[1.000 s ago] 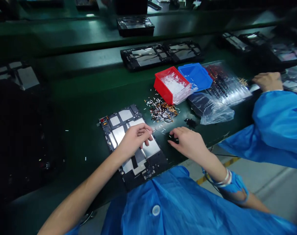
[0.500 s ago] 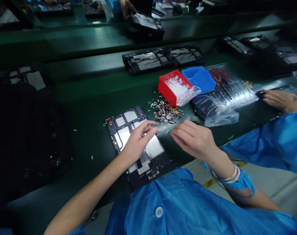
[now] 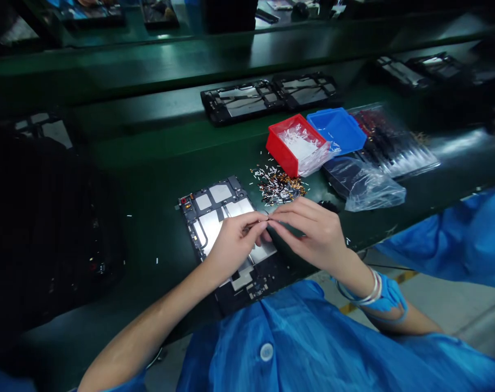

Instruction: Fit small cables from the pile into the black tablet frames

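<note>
My left hand (image 3: 236, 237) and my right hand (image 3: 310, 226) meet fingertip to fingertip, each closed in a pinch. Whatever is between the fingers is tiny and dark, too small to name. Below them lies an opened tablet body (image 3: 209, 234), black-framed with silver battery plates, partly covered by my left hand and forearm. Just beyond my fingertips sits a loose pile of small parts (image 3: 277, 188), white, black and gold-coloured. My right wrist wears a blue band.
Behind the pile stand a red bin (image 3: 283, 155) with white bits and a blue bin (image 3: 339, 133). To their right lie clear plastic bags (image 3: 376, 188). Two more opened devices (image 3: 247, 100) rest further back. A co-worker's blue sleeve (image 3: 455, 218) reaches in at right.
My right hand has moved left and my fingertips now meet. The left fingers have closed into a pinch. At right, the co-worker's hand has drawn away; the hand holding a device at top has gone.
</note>
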A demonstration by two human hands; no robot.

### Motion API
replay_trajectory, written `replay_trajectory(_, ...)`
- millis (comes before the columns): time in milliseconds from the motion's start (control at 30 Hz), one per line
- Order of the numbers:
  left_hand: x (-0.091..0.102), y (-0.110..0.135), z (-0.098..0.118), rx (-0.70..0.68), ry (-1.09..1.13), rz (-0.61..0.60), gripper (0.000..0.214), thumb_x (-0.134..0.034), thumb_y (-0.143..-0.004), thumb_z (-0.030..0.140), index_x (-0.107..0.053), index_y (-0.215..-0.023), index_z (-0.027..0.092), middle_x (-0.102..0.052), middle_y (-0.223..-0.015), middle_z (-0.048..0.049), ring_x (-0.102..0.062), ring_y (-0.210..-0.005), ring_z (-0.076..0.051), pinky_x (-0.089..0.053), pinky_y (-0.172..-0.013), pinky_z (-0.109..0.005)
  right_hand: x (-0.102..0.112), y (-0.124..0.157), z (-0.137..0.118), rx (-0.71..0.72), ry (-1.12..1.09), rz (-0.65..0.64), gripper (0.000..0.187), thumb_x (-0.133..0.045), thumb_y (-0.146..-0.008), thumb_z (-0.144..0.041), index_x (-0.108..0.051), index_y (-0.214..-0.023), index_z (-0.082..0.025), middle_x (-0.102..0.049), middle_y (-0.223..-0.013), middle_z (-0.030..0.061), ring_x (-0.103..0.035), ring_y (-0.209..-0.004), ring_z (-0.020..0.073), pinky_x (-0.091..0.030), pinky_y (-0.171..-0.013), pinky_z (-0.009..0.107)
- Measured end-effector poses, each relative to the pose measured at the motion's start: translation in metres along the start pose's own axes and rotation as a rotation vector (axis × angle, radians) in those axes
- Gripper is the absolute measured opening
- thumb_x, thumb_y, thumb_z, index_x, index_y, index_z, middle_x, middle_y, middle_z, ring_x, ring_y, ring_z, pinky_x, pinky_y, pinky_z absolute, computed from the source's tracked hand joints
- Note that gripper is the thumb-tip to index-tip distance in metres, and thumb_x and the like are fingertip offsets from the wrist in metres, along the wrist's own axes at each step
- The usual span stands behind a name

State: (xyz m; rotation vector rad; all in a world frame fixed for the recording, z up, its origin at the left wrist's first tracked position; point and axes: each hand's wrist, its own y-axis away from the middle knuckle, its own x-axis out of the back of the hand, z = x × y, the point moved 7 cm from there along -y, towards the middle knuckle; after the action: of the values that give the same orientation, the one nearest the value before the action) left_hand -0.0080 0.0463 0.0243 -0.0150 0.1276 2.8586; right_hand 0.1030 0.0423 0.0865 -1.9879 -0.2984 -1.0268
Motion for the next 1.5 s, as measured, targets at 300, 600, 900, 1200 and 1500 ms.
replay_trajectory(300,0.004,-0.004,-0.016,0.148,0.146,-0.019,0.017,-0.051,-0.086,0.023,-0.061,-0.095,0.013,-0.072,-0.084,-0.0088,-0.067,-0.063,-0.015,-0.044,-0.043,-0.019,0.010,-0.013,0.008,-0.031,0.052,0.122,0.012,-0.060,-0.080,-0.009,-0.064,-0.078,-0.020,-0.071,-0.074,0.0041,-0.064,-0.068,0.0159,-0.052,-0.063,0.030)
replay_trajectory(600,0.005,-0.005,-0.018,0.170,0.219,0.024,0.018,-0.057,-0.082,0.026,-0.066,-0.080,0.010,-0.070,-0.072,-0.0080,-0.069,-0.066,-0.018,-0.049,-0.045,-0.019,-0.015,-0.007,-0.002,0.054,0.052,0.034,0.009,-0.058,-0.083,-0.012,-0.065,-0.082,-0.018,-0.072,-0.076,0.0050,-0.062,-0.068,0.0149,-0.052,-0.061,0.028)
replay_trajectory(900,0.014,-0.005,-0.015,0.157,0.170,0.075,0.019,-0.054,-0.084,0.023,-0.067,-0.091,0.010,-0.073,-0.082,-0.0105,-0.068,-0.061,-0.015,-0.046,-0.043,-0.018,0.007,-0.026,0.031,0.046,0.182,0.162,0.010,-0.059,-0.081,-0.010,-0.064,-0.077,-0.018,-0.070,-0.071,0.0039,-0.061,-0.066,0.0157,-0.049,-0.062,0.029)
replay_trajectory(1200,0.015,-0.007,-0.014,0.184,0.287,0.063,0.025,-0.057,-0.082,0.032,-0.065,-0.088,0.009,-0.073,-0.084,-0.0139,-0.066,-0.055,-0.014,-0.043,-0.040,-0.017,-0.004,-0.033,0.048,0.038,0.166,-0.007,0.023,-0.060,-0.084,-0.019,-0.067,-0.105,-0.023,-0.070,-0.096,0.0066,-0.061,-0.086,0.0200,-0.050,-0.072,0.035)
replay_trajectory(1500,0.073,0.071,0.020,-0.054,-0.312,0.446,0.022,-0.051,-0.091,0.029,-0.068,-0.095,0.017,-0.073,-0.092,-0.0059,-0.068,-0.076,-0.016,-0.050,-0.059,-0.022,-0.036,-0.034,0.004,-0.191,-0.364,-0.048,0.010,-0.064,-0.082,-0.017,-0.072,-0.081,-0.023,-0.072,-0.076,0.0022,-0.064,-0.069,0.0153,-0.053,-0.063,0.032)
